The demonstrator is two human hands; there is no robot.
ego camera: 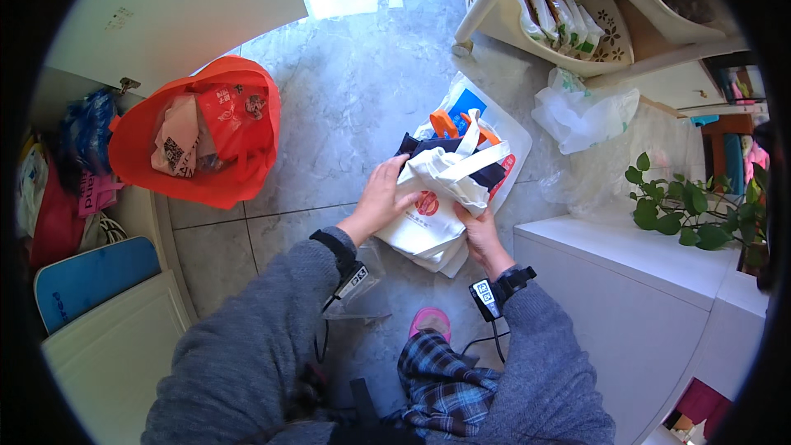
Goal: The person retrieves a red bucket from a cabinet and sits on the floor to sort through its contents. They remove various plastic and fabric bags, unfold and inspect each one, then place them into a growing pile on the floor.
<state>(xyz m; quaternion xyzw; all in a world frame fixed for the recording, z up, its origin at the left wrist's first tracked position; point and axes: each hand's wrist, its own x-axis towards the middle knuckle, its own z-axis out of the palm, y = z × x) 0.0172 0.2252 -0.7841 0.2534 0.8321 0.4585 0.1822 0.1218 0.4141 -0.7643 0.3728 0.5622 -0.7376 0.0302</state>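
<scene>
Between my two hands is a white fabric tote bag (426, 228) with a red round print and two white handles. My left hand (384, 198) grips its left side, the thumb lying across the front. On the right edge, my right hand (482, 232) holds the cloth between thumb and fingers. Directly behind it is a dark folded bag (491, 174), and orange handles (444, 123) stick up past that. Beneath these lies a white plastic bag (516, 130) with blue and red printing. How the bags are layered under my hands is hidden.
A red bag (259, 161) holding folded bags stands on the tiled floor (321, 93) at left, near an open cabinet door (185, 0). At right are a wheeled rack (494, 0), a crumpled clear plastic bag (584, 114), a white cabinet (612, 284) and a leafy plant (673, 204).
</scene>
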